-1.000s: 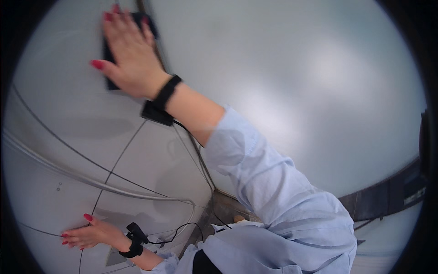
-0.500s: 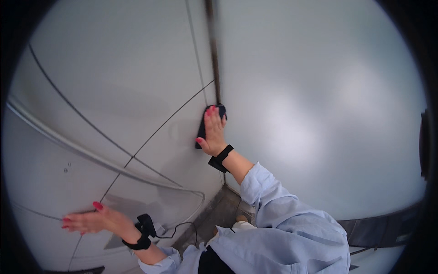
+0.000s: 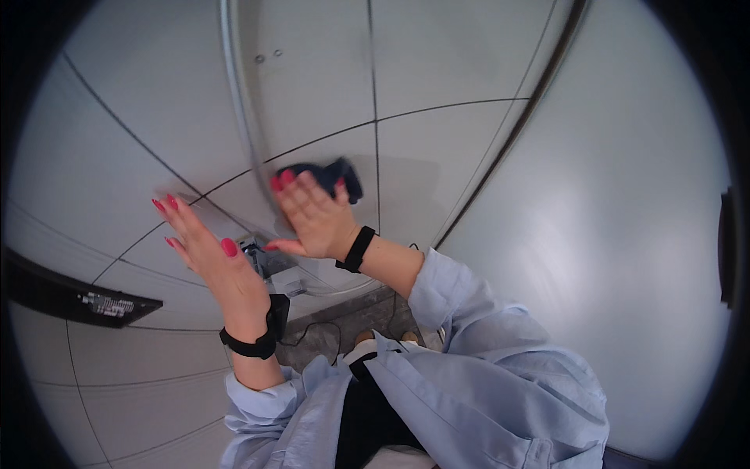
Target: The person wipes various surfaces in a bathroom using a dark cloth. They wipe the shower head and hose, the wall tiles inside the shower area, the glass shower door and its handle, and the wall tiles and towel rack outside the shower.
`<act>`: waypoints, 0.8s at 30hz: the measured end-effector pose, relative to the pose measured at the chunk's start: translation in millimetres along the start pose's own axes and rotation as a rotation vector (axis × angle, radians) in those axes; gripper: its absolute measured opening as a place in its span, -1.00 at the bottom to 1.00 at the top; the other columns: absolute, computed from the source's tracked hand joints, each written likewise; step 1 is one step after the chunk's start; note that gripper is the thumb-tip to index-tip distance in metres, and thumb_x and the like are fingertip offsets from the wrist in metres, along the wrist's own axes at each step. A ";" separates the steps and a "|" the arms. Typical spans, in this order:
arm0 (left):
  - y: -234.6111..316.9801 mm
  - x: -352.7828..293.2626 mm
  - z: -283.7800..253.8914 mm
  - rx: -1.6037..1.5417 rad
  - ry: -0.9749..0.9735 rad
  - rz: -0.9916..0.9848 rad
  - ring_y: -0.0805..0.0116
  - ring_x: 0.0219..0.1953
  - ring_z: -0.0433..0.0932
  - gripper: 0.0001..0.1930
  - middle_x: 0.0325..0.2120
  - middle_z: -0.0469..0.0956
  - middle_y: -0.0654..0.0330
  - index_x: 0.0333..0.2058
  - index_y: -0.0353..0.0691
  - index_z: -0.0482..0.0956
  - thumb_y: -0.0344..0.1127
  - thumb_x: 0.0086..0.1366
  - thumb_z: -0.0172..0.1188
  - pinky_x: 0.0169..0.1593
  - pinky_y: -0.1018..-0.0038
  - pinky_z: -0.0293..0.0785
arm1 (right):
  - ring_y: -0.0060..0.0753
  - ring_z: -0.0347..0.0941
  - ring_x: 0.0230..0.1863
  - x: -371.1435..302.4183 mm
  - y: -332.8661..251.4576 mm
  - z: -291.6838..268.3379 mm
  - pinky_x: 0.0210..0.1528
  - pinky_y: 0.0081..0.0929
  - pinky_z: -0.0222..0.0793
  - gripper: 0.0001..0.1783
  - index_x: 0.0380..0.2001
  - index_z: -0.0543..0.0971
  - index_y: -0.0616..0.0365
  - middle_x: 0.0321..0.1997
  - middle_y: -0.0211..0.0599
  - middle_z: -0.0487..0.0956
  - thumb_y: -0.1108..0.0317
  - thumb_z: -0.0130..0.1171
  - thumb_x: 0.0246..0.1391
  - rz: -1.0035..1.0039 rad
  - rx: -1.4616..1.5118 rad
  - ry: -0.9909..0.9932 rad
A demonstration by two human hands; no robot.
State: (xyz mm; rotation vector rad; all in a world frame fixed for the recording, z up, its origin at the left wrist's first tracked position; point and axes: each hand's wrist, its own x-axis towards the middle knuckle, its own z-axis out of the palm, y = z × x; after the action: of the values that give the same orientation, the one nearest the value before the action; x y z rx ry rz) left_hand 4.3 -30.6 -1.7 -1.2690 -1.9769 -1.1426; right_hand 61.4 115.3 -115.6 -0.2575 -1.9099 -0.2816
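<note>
A dark blue cloth [image 3: 344, 178] lies bunched against the grey tiled wall [image 3: 437, 168]. My right hand [image 3: 316, 215] presses on it with fingers stretched out and slightly smeared by motion. One fingertip rests at a fold of the cloth, and the thumb points to the left. Left of it, my left hand [image 3: 211, 254] is raised, its fingers apart and nothing in them. Whether its fingertips touch the wall I cannot tell. Both wrists carry black bands.
A curved silver tube [image 3: 237, 94] runs down the wall beside the cloth. Below my right hand is a metal fixture [image 3: 251, 252]. A frosted panel [image 3: 562, 234] fills the right side, bordered by a dark strip [image 3: 512, 141]. A dark ledge [image 3: 55, 293] juts out at left.
The view has turned left. My right hand has moved with the cloth away from the dark corner strip, leftward to beside the silver tube. My left hand has risen and come nearer the right.
</note>
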 end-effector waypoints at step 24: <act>9.4 0.4 39.2 0.107 -0.034 0.065 -0.29 0.44 -0.41 -0.24 0.42 -0.38 -0.19 0.41 -0.24 -0.13 0.07 0.42 -0.13 0.36 -0.17 -0.45 | -0.16 0.11 0.39 30.0 144.8 -105.4 0.36 0.09 -0.28 -0.01 0.30 0.34 -0.10 0.42 -0.33 0.23 -0.56 -0.16 -0.02 -0.135 -0.193 -0.182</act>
State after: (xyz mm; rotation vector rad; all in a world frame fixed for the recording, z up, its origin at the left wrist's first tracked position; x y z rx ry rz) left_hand 13.3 5.3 -17.8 -1.2952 -1.9784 -0.9766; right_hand 189.6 220.4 -41.5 -0.2916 -2.0859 -0.5504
